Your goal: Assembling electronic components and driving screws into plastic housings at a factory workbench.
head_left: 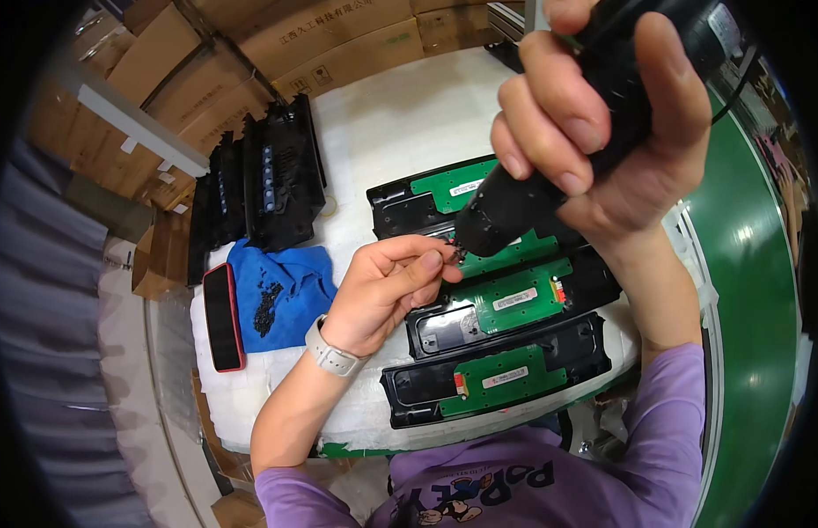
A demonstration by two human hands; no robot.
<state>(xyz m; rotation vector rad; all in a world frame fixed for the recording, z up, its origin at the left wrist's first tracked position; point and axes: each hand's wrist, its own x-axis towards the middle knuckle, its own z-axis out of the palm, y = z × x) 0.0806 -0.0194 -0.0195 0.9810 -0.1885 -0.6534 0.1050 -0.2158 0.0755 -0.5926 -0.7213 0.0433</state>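
Observation:
A black electric screwdriver [519,207] is wrapped in my right hand [642,132], its nose angled down and left. At that nose, my left hand [387,286] pinches small dark screws [459,250] between thumb and forefinger; how many is hard to make out. Below both hands lie several black plastic housings, each bearing a green circuit board; the nearest housing [572,339] carries its board [532,374] with a white label. The screwdriver and my hands cover parts of the farther housings. A cable hangs from the screwdriver's rear at the upper right.
Left of the housings, a blue cloth [312,273] holds a pile of small black screws [266,308]. Beside it lies a phone [220,317] in a red case. Black plastic covers [290,185] stand behind, near a tape roll [329,207]. Cardboard boxes [338,44] line the back.

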